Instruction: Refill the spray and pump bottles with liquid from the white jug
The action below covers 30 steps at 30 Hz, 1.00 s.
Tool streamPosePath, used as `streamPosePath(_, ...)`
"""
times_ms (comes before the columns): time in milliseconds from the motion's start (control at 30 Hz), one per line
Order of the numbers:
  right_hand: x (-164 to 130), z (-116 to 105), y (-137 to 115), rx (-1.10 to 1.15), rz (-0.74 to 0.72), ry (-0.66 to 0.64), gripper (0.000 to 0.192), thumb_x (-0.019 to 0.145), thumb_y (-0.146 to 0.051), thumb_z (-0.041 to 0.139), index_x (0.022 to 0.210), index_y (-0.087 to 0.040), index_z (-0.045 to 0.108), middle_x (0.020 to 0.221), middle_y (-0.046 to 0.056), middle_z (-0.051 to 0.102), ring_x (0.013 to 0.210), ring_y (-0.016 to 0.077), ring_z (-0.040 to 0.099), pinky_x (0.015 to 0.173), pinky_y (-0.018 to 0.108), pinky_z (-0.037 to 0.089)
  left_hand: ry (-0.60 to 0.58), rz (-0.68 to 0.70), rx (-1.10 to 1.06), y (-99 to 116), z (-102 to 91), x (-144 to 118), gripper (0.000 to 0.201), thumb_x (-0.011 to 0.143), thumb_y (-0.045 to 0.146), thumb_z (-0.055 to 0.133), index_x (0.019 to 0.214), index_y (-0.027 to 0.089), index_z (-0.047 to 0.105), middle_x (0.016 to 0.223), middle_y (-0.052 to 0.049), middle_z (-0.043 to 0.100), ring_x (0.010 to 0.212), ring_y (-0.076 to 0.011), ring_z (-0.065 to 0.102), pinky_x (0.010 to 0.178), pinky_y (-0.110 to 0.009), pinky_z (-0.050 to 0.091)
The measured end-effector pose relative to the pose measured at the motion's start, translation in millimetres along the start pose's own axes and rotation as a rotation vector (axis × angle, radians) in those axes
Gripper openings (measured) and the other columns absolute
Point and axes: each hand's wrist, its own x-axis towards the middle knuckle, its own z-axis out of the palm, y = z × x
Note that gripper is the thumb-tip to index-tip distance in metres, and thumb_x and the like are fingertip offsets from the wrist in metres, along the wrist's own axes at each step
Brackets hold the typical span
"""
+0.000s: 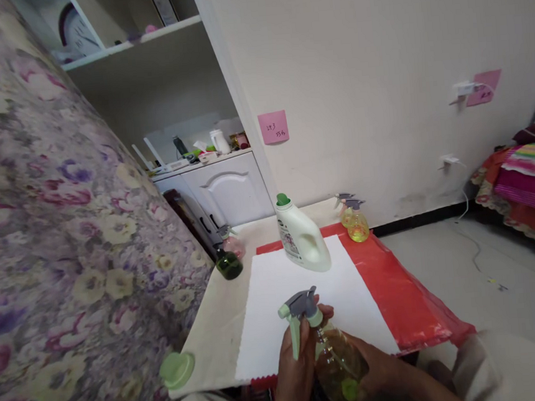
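At the near edge of the pale surface [213,330]: clear yellow-tinted plastic spray bottle [338,363] with grey-green trigger head, tilted, nozzle pointing left. Left hand [294,366] was wrapped around its neck; right hand [380,368] cupped its body.

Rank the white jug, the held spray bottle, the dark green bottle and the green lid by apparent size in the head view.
1. Held spray bottle, though nearness inflates it
2. White jug
3. Dark green bottle and green lid: too alike to rank

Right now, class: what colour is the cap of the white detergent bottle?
Green, on the white detergent bottle; clearest in the head view.
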Motion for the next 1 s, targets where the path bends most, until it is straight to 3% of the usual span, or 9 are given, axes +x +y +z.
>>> streamPosePath(133,1,-3,4,-0.004,0.002,-0.017,0.106,0.037,-0.027,0.094,0.133,-0.027,0.048,0.12,0.007,0.063,0.117,0.0312,0.055,0.097,0.043,0.042,-0.09,0.009,-0.056,0,-1.0,3,0.029,0.08,0.039,0.067,0.098,0.016,0.068,0.1,-0.01,0.068,0.097,-0.0242,0.062,0.087,-0.035,0.046)
streamPosePath(300,1,-4,6,-0.036,0.002,0.009,0.107,0.036,-0.028,0.095,0.132,-0.027,0.048,0.117,0.007,0.064,0.112,0.032,0.057,0.093,0.043,0.045,-0.093,-0.03,-0.154,4,2.1,6,0.034,0.067,0.032,0.079,0.094,0.017,0.066,0.094,-0.008,0.067,0.093,-0.0229,0.062,0.079,-0.032,0.049)
streamPosePath(467,1,1,-1,-0.048,-0.001,-0.011,0.104,0.037,-0.03,0.094,0.131,-0.026,0.049,0.118,0.007,0.063,0.109,0.0309,0.059,0.094,0.043,0.044,-0.221,-0.087,-0.174,11,-0.4,2,0.039,0.079,0.034,0.069,0.113,0.016,0.063,0.097,-0.01,0.065,0.091,-0.0227,0.063,0.077,-0.032,0.049)
streamPosePath(567,1,2,-2,-0.047,0.005,-0.007,0.103,0.038,-0.028,0.094,0.131,-0.026,0.049,0.118,0.008,0.063,0.111,0.0312,0.058,0.092,0.041,0.045,-0.253,-0.102,-0.178,11,-3.4,1,0.034,0.083,0.034,0.063,0.111,0.014,0.064,0.101,-0.012,0.065,0.09,-0.0233,0.063,0.078,-0.034,0.049)
streamPosePath(833,0,-7,6,-0.11,0.005,0.003,0.1,0.038,-0.025,0.094,0.128,-0.026,0.051,0.117,0.007,0.062,0.116,0.0309,0.055,0.1,0.045,0.039,-0.137,0.028,-0.152,12,-3.1,10,0.046,0.072,0.031,0.075,0.114,0.018,0.062,0.097,-0.008,0.07,0.092,-0.0214,0.064,0.088,-0.034,0.045)
streamPosePath(1000,0,-6,7,-0.147,0.024,0.025,0.099,0.036,-0.025,0.094,0.125,-0.027,0.052,0.117,0.006,0.062,0.114,0.0305,0.056,0.097,0.043,0.041,-0.04,0.16,-0.14,29,-3.0,12,0.036,0.069,0.027,0.076,0.103,0.019,0.067,0.095,-0.005,0.071,0.092,-0.0194,0.063,0.092,-0.035,0.044)
